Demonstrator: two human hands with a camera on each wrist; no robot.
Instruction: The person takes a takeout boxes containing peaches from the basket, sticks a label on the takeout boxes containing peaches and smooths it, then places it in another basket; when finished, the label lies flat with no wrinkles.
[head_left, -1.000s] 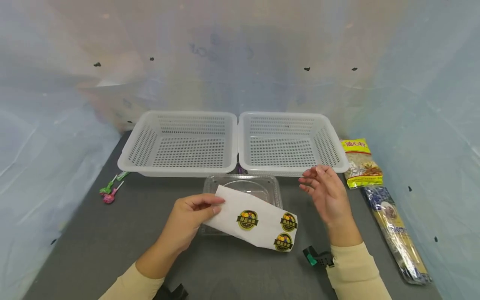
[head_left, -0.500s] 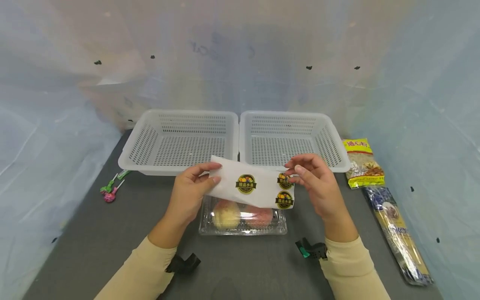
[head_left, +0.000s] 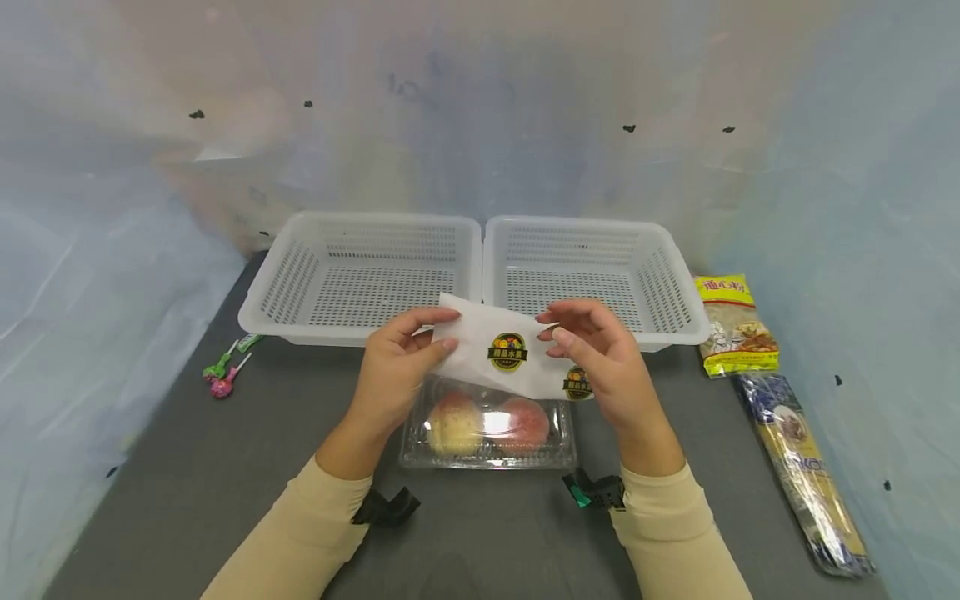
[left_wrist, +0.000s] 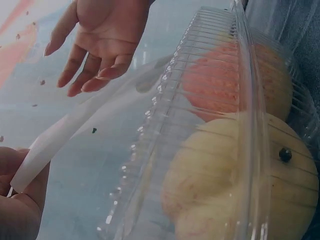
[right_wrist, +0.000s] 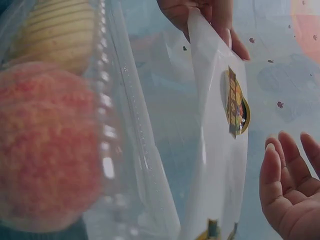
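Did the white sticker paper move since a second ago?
Yes. The sticker paper went up and away, from over the clear fruit box toward the white baskets.

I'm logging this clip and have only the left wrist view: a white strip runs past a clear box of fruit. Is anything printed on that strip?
Observer: Yes. In the head view the white sheet carries round yellow-and-black stickers.
Operator: Is the right hand gripping it?
Observer: No. The right wrist view shows the right hand open, with its fingers apart from the sheet. Only the left hand pinches it.
Operator: What lies behind the box?
Observer: Two white baskets stand side by side beyond the clear box.
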